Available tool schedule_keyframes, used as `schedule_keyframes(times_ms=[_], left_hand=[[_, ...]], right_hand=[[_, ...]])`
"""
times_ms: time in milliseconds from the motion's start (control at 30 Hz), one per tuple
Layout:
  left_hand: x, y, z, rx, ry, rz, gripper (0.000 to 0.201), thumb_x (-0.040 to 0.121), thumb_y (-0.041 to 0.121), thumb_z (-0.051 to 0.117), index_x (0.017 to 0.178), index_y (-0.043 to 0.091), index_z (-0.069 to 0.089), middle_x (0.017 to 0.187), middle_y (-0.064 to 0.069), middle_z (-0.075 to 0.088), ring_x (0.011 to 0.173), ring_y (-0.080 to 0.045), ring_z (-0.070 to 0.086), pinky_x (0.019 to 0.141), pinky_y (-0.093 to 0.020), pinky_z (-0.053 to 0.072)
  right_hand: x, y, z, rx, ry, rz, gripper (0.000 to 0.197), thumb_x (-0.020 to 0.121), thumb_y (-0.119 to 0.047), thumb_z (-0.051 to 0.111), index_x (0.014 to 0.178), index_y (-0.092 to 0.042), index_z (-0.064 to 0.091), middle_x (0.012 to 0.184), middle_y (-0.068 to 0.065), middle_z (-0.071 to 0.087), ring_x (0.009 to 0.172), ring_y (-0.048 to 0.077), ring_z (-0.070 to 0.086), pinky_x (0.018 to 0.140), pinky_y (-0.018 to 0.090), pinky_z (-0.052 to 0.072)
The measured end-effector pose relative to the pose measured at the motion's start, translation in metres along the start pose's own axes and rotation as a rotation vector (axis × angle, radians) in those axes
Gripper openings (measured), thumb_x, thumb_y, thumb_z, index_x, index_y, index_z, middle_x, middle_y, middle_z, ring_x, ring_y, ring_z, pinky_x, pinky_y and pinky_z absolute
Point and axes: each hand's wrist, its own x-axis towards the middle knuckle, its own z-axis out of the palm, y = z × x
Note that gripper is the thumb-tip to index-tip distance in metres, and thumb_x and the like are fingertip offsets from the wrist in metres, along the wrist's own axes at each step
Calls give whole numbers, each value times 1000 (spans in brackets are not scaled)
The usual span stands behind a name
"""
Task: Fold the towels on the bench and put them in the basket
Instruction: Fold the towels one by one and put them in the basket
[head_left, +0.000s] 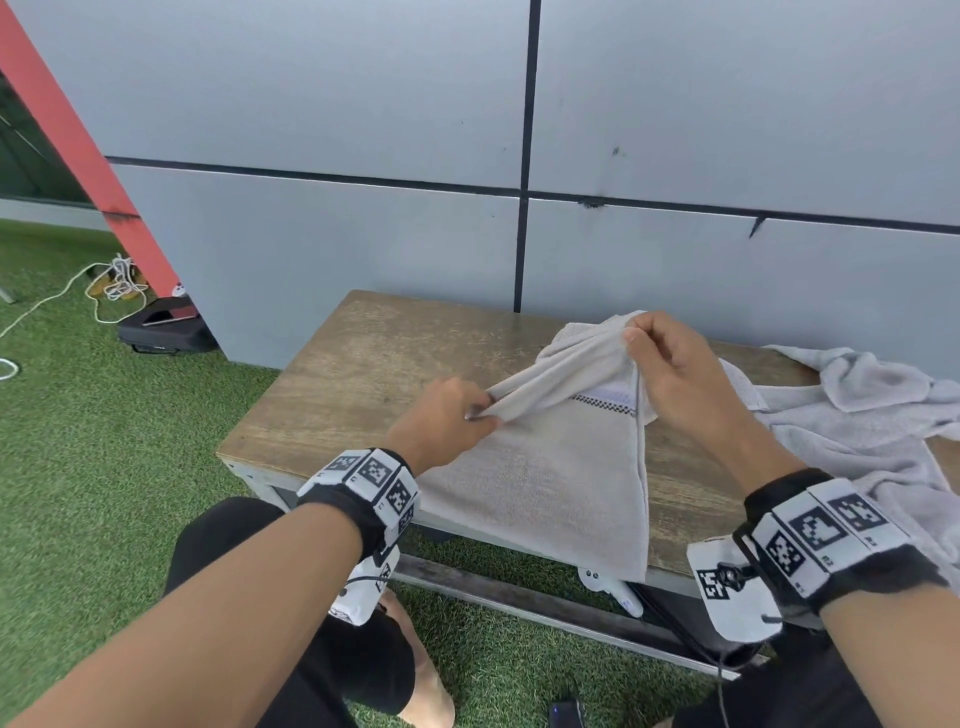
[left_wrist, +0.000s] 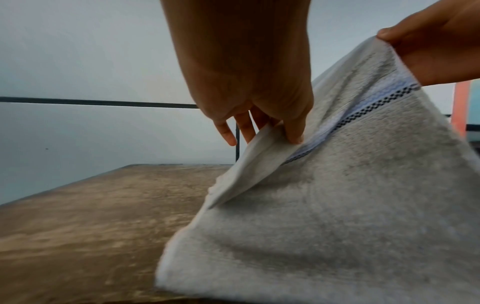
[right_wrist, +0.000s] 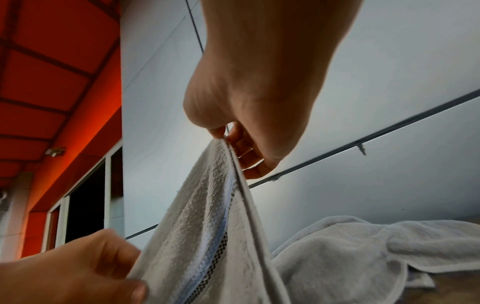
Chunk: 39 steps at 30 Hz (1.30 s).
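Nearby, a crumpled grey towel (head_left: 862, 410) lies beside the held beige towel (head_left: 545, 467)

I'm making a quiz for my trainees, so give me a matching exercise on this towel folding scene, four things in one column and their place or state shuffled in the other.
Column one:
1. beige towel
2. grey towel
3. left hand
4. black bag

Column two:
A. lies crumpled on the right part of the bench
B. sits on the grass by the wall
C. pinches a towel corner, lower than the right hand
D. held up by both hands, its lower edge over the bench front

Pairs: 1-D, 2-A, 3-C, 4-B
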Motion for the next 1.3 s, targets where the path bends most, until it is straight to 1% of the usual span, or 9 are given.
schedule_keyframes(times_ms=[133,233,300,433,600,733,867,1067,1300], left_hand=[[-5,-18,-13,10,-21,-20,14,96,29,66,97,17,74,76,-2,66,54,-9,50,49,-15,36],[-5,-27,-22,17,-16,-2,19,96,26,66,92,10,76,71,-1,66,50,-3,45,51,-17,35],[-7,-30,-28,-7,-11,-6,16,96,24,66,93,12,76,67,2,62,47,-1,46,48,-14,35],[-9,-35,-35,-22,5,13,20,98,25,62,94,11,75,73,-13,67,52,-16,49,49,-18,35],[-10,-34,-39,48,-18,57,22,102,12,50,98,16,71,71,-3,64,53,-13,47,49,-19,35],[-10,-36,-42,22,10,58,22,102,16,54,108,17,75,75,8,67,62,-15,58,63,-30,50],[-11,-34,-46,-17,52,87,15,99,17,60,99,14,76,63,21,56,50,2,50,52,-13,39],[-4,-38,-50,94,-40,95,23,107,19,41,96,10,59,70,0,57,58,-14,45,56,-29,34],[1,-45,-50,-49,-44,140,11,103,16,50,95,23,54,64,3,59,64,-21,48,63,-42,44]], right_hand=[[2,17,-17,-64,126,92,18,105,-21,46,93,-12,55,72,-6,47,56,1,43,55,11,36],[3,30,-23,-111,170,162,20,105,-25,45,95,-11,56,75,-4,51,63,8,45,55,11,36],[3,39,-23,-135,197,222,23,105,-27,44,102,-9,59,85,0,57,73,15,51,65,25,39],[-2,51,-25,-217,214,315,25,105,-22,43,110,-4,59,101,6,59,92,23,53,76,30,33],[-5,55,-23,-246,210,386,27,105,-21,41,113,-2,59,101,8,59,89,24,50,74,31,32],[-5,56,-23,-255,211,397,27,105,-21,42,113,-2,59,99,8,59,89,24,51,75,31,33],[-6,55,-25,-270,213,401,27,105,-21,42,114,-2,59,99,7,59,89,24,51,76,31,33],[-8,55,-27,-268,220,406,25,105,-20,42,111,-3,59,97,8,59,87,23,52,73,31,34],[-11,61,-25,-306,236,423,27,104,-19,44,101,2,60,94,14,62,84,26,51,71,32,32]])
